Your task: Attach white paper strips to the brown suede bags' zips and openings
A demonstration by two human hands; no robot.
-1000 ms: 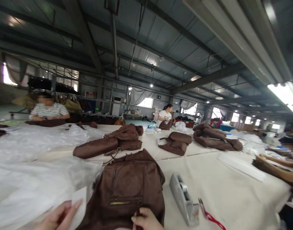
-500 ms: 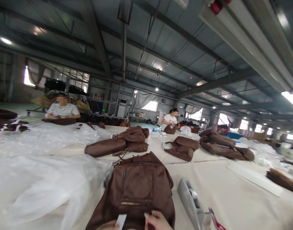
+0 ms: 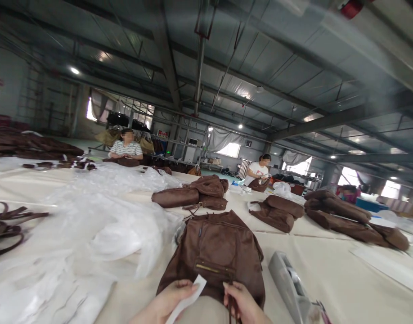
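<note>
While the left hand [image 3: 176, 294] is pinching a white strip [image 3: 199, 284] between thumb and fingers, the right hand [image 3: 242, 300] is gripping a thin brown strap [image 3: 230, 308] that is hanging below its fingertips. The brown backpack [image 3: 216, 240] is lying on the pale surface [image 3: 331, 261] just beyond both hands, its short zipper [image 3: 208, 268] (gold-toned) showing ahead of the gap between them. To the right of the right hand, a grey tape dispenser [image 3: 289, 285] is resting near the bag; crumpled clear plastic [image 3: 125, 234] is spreading beyond and left of the left hand.
</note>
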